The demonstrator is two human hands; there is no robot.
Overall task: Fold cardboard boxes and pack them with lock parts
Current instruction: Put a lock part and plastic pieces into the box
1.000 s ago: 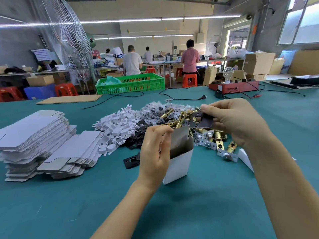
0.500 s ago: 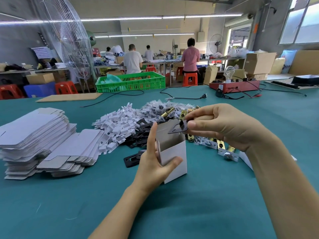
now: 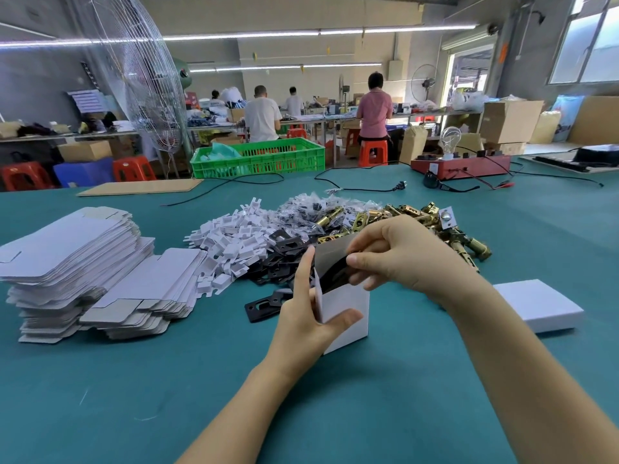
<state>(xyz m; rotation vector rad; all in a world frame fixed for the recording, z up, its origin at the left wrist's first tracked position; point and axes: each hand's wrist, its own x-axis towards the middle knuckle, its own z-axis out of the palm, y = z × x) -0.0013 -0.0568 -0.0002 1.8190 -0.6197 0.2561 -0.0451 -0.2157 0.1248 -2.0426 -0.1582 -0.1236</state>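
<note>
Workshop | teal table | flat cartons | green crate

Two hands were counted, the left hand and the right hand, together with one upright white box, one closed white box, and two stacks of flat box blanks too thick to be counted sheet by sheet. One heap each was recorded of white plastic pieces, black plates and brass latches, none countable singly. One green crate, one floor fan, one red device and four seated people were also noted.
</note>
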